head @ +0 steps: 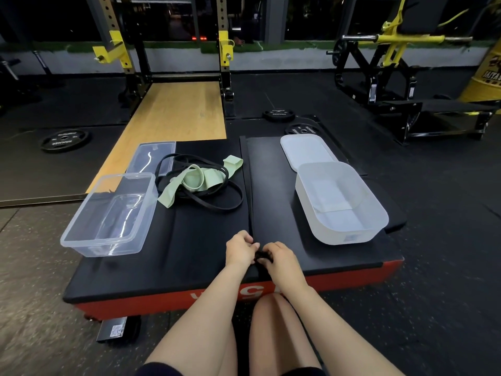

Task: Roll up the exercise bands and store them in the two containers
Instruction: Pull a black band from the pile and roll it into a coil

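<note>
A long black exercise band (248, 183) lies stretched straight down the middle of the black padded box top (189, 253). My left hand (240, 249) and my right hand (279, 260) pinch its near end, which is curled into a small roll between my fingers. A pale green band (193, 181) and thin black loop bands (214, 199) lie tangled at the back centre. The clear plastic container (108, 215) stands at the left. The white container (341, 202) stands at the right; both hold no bands.
A clear lid (151, 156) lies behind the clear container and a white lid (306, 150) behind the white one. The box has red sides. Weight plates (65, 139) lie on the floor, a squat rack and a yellow machine stand beyond. My knees are below the box edge.
</note>
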